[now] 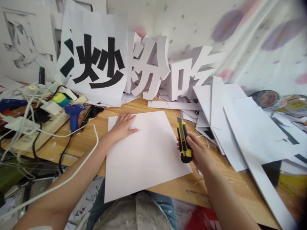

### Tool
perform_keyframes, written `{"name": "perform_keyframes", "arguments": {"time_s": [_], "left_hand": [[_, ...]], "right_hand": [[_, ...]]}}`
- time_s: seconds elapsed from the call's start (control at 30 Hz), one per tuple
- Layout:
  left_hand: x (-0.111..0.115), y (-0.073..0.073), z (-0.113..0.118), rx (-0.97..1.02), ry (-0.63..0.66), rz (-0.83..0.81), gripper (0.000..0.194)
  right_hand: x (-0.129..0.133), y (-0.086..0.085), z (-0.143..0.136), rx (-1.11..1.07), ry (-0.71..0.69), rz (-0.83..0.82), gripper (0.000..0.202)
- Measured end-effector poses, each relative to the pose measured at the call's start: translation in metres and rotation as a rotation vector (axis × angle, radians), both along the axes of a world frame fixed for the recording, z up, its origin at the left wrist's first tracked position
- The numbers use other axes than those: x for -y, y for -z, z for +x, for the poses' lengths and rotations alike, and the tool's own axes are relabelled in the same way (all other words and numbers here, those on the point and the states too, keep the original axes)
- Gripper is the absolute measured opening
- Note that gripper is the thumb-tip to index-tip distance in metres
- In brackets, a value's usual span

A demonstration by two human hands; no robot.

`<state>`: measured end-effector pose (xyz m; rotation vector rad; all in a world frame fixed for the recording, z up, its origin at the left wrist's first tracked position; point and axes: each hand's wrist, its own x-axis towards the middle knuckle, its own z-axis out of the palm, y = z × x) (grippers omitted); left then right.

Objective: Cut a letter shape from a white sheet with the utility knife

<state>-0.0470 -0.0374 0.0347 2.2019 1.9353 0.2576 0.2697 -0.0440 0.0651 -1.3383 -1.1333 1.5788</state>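
A white sheet (144, 156) lies on the wooden table (177, 191), its near corner sticking out past the front edge. My left hand (123, 127) rests flat on the sheet's upper left part, fingers spread. A yellow and black utility knife (184, 140) is held in my right hand (195, 150) over the sheet's right edge, pointing away from me. Behind the sheet stands a paper (98, 60) with a black printed character. White three-dimensional characters (153, 67) stand to the right of that paper.
At the left are a blue glue gun (74, 115), a power strip (31, 137) and tangled cables; a white cable crosses over my left forearm. White boards and strips (256, 127) are piled on the right. A tape roll (266, 98) sits at the back right.
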Motion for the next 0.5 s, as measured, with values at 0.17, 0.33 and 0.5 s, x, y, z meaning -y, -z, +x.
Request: {"name": "perform_keyframes", "arguments": {"time_s": [0.17, 0.33, 0.5], "left_hand": [[-0.003, 0.001, 0.002, 0.057, -0.023, 0.005, 0.073], [0.003, 0.000, -0.001, 0.257, -0.106, 0.112, 0.055], [0.003, -0.003, -0.008, 0.361, -0.249, 0.229, 0.041]], "right_hand": [[0.009, -0.001, -0.009, -0.078, -0.244, 0.029, 0.058], [0.008, 0.002, -0.019, -0.069, -0.277, 0.034, 0.057], [0.003, 0.003, -0.021, -0.058, -0.275, 0.044, 0.058]]}}
